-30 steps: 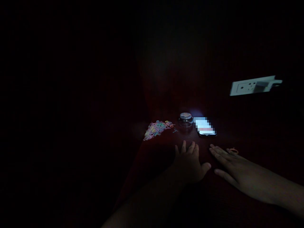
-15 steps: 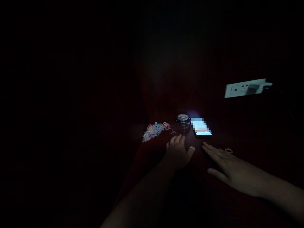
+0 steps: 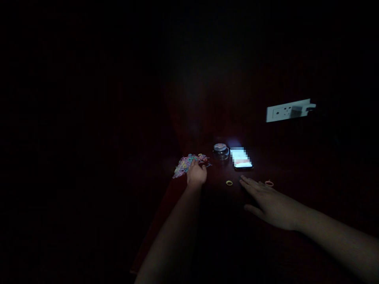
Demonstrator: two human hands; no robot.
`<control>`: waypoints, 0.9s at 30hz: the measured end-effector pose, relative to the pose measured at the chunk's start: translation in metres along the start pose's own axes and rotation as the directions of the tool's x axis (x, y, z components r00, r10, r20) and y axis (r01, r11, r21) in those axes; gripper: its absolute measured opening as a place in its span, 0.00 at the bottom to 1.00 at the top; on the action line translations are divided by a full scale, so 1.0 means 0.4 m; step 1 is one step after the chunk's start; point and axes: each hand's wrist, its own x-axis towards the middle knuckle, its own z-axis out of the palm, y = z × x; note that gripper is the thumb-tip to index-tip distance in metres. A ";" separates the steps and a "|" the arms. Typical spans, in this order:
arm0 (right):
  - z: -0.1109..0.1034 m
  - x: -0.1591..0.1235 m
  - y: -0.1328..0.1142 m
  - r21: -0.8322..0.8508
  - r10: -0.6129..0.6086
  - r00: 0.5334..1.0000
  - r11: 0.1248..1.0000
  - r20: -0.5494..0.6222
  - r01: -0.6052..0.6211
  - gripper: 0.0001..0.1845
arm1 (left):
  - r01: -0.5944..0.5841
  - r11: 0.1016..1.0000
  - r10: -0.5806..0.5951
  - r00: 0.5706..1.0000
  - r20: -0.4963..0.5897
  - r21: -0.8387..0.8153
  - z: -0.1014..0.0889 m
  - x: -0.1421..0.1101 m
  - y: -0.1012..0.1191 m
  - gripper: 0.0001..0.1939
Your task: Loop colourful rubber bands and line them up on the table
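Observation:
A heap of small colourful elastic bands (image 3: 182, 164) lies near the left edge of the dark table. My left hand (image 3: 196, 173) reaches onto its right side, thumb apart from the fingers; the fingertips are partly lost among the bands, and no held band shows. Flat on the table rests my right hand (image 3: 271, 203), fingers stretched out and holding nothing. Just beyond its knuckles is an orange elastic band (image 3: 269, 183). A yellow elastic band (image 3: 229, 183) sits by itself between the two hands.
Behind the hands stands a clear round jar (image 3: 221, 153) with a lid. Beside it, a phone (image 3: 242, 158) with a lit screen lies on the table (image 3: 166, 213). A white socket strip (image 3: 287, 111) with a plug is at the right. The surroundings are very dark.
My left hand has moved left and away from me, from beside the yellow elastic band to the heap. My right hand stays flat on the table. The view has shifted slightly right.

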 end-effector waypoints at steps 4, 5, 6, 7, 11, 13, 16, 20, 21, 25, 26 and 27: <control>-0.005 -0.002 0.001 0.037 -0.020 1.000 0.999 0.010 0.020 0.45 | 0.024 1.000 -0.024 0.999 -0.033 0.018 0.001 0.044 -0.004 0.27; -0.005 -0.002 0.002 0.042 -0.011 1.000 0.999 0.012 0.011 0.44 | 0.033 0.999 -0.032 0.999 -0.040 0.024 0.000 0.052 -0.005 0.27; -0.005 -0.002 0.002 0.044 0.000 1.000 0.999 0.012 -0.001 0.44 | 0.044 0.999 -0.042 0.998 -0.040 0.028 0.000 0.059 -0.006 0.26; -0.004 -0.001 0.003 0.049 0.000 1.000 0.999 0.017 -0.001 0.44 | 0.056 0.998 -0.055 0.998 -0.037 0.031 0.001 0.066 -0.007 0.26; -0.002 0.001 0.005 0.078 -0.013 1.000 0.997 0.023 0.011 0.44 | 0.087 0.995 -0.086 0.996 -0.024 0.039 0.008 0.081 -0.014 0.25; -0.002 0.001 0.006 0.091 -0.014 1.000 0.996 0.027 0.011 0.44 | 0.085 0.996 -0.083 0.996 -0.031 0.038 0.011 0.083 -0.015 0.24; -0.002 0.001 0.008 0.113 -0.015 0.999 0.994 0.035 0.011 0.45 | 0.070 0.997 -0.069 0.995 -0.067 0.022 0.010 0.078 -0.016 0.23; 0.000 0.000 0.013 0.115 -0.029 0.999 0.993 0.021 0.026 0.45 | 0.041 0.998 -0.047 0.986 -0.159 -0.039 0.003 0.074 -0.019 0.23; 0.001 0.000 0.014 0.112 -0.029 0.999 0.993 0.016 0.027 0.44 | 0.029 0.998 -0.040 0.982 -0.186 -0.062 0.001 0.074 -0.022 0.23; 0.002 0.000 0.014 0.112 -0.032 0.999 0.993 0.015 0.030 0.44 | -0.029 0.983 -0.024 0.960 -0.279 -0.183 -0.003 0.082 -0.040 0.21; 0.001 -0.001 0.013 0.111 -0.032 0.999 0.993 0.019 0.029 0.44 | -0.037 0.975 -0.030 0.955 -0.296 -0.220 -0.003 0.084 -0.045 0.21; -0.002 -0.001 0.011 0.110 -0.031 0.999 0.993 0.023 0.029 0.44 | -0.041 0.965 -0.042 0.950 -0.309 -0.258 -0.003 0.086 -0.050 0.21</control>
